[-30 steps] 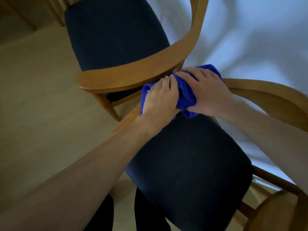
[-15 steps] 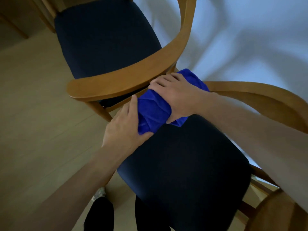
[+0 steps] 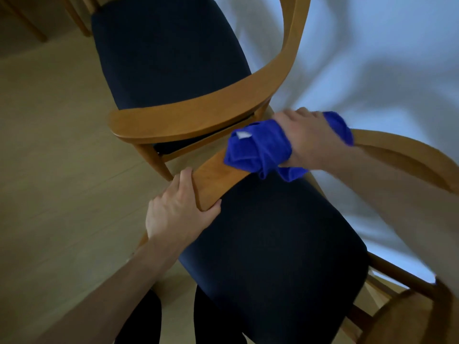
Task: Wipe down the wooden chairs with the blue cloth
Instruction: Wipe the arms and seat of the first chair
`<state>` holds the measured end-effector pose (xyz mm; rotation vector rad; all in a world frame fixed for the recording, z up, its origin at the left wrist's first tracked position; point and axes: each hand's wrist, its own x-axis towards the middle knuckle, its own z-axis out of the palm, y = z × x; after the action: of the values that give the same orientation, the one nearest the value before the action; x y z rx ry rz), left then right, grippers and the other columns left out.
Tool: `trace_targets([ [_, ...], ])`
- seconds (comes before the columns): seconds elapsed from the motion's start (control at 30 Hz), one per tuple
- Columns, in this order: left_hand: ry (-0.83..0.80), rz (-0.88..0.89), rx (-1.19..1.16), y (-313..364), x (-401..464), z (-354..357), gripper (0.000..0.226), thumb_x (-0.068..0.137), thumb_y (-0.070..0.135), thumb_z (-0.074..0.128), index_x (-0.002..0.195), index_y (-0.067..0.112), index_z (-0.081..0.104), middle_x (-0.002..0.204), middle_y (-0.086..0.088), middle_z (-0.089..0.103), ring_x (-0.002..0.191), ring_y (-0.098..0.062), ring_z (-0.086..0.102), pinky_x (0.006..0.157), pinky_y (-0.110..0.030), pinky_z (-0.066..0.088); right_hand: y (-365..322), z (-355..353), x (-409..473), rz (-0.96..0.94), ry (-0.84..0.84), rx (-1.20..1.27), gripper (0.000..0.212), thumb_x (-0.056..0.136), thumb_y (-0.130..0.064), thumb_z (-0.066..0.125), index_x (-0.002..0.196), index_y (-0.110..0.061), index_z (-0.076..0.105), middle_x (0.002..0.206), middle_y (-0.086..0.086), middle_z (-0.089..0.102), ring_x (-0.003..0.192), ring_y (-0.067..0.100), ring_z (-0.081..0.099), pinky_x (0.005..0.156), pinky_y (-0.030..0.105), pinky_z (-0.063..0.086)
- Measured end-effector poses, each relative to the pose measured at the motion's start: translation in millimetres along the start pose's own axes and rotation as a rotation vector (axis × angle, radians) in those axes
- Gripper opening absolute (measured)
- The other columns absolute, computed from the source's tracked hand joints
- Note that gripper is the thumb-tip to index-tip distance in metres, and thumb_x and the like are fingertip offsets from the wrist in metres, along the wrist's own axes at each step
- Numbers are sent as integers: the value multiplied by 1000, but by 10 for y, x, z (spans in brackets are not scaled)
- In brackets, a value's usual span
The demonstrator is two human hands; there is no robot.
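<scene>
Gripping blue cloth (image 3: 258,147), chair rail (image 3: 216,177)

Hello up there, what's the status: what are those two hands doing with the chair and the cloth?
Left hand grips end of near chair's armrest. Right hand holds blue cloth wrapped on that rail. Second chair close alongside.

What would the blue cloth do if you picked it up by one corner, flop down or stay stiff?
Probably flop. The blue cloth is bunched in soft folds around the wooden chair rail, and loose ends droop under the right hand, so it looks limp and light. Its fuzzy surface likely clings rather than slips.
</scene>
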<state>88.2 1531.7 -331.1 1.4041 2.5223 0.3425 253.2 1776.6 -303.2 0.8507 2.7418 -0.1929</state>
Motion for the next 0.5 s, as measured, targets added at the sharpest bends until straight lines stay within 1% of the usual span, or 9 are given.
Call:
trace_targets([
  [0.07, 4, 10, -10, 2, 3, -2, 75, 68, 67, 68, 120, 18, 48, 88, 4, 63, 66, -19, 65, 54, -25, 40, -347, 43, 44, -97, 65, -14, 85, 62, -50, 81, 131, -25, 38, 130, 2, 51, 121, 29, 48, 106, 53, 34],
  [0.17, 1, 8, -25, 27, 2, -2, 64, 67, 64, 69, 107, 17, 48, 75, 6, 58, 57, -17, 59, 51, -23, 32, -662, 134, 65, -271, 72, -87, 95, 62, -38, 84, 141, -19, 33, 141, 5, 44, 131, 30, 40, 114, 54, 25],
  [0.2, 2, 7, -23, 34, 6, -5, 63, 67, 63, 69, 104, 17, 48, 74, 7, 56, 55, -16, 58, 50, -23, 32, -666, 148, 75, -311, 68, -94, 96, 63, -37, 84, 143, -19, 33, 143, 4, 43, 132, 29, 39, 115, 53, 24],
  [0.27, 19, 6, -15, 36, 11, -10, 62, 68, 64, 69, 103, 17, 49, 73, 7, 56, 55, -15, 57, 50, -22, 32, -569, 117, 116, -348, 69, -63, 95, 64, -46, 81, 143, -23, 33, 142, 0, 44, 132, 24, 40, 115, 48, 26],
  [0.33, 40, 9, -21, 31, 24, -13, 65, 69, 66, 68, 107, 17, 50, 75, 7, 59, 56, -16, 59, 49, -22, 34, -402, 58, 153, -320, 61, 32, 90, 64, -58, 77, 139, -29, 36, 138, -6, 48, 129, 18, 43, 113, 43, 30],
  [0.4, 32, 4, -18, 18, 45, -15, 70, 68, 69, 66, 113, 17, 50, 79, 6, 61, 58, -17, 62, 49, -23, 40, -170, 15, 147, -237, 52, 110, 80, 62, -61, 73, 130, -34, 41, 126, -11, 54, 118, 14, 50, 105, 42, 40],
  [0.47, 33, 5, -4, 5, 52, -5, 73, 67, 71, 66, 114, 17, 51, 78, 6, 61, 56, -17, 61, 48, -23, 38, 166, 7, 58, -73, 46, 126, 72, 59, -60, 72, 121, -36, 43, 111, -11, 56, 102, 15, 55, 90, 42, 49],
  [0.5, 39, 9, -3, 5, 48, 2, 73, 66, 71, 66, 112, 17, 52, 76, 6, 60, 54, -17, 60, 47, -21, 36, 340, 2, -14, 20, 33, 104, 73, 58, -60, 73, 119, -34, 43, 109, -8, 57, 98, 19, 57, 85, 42, 49],
])
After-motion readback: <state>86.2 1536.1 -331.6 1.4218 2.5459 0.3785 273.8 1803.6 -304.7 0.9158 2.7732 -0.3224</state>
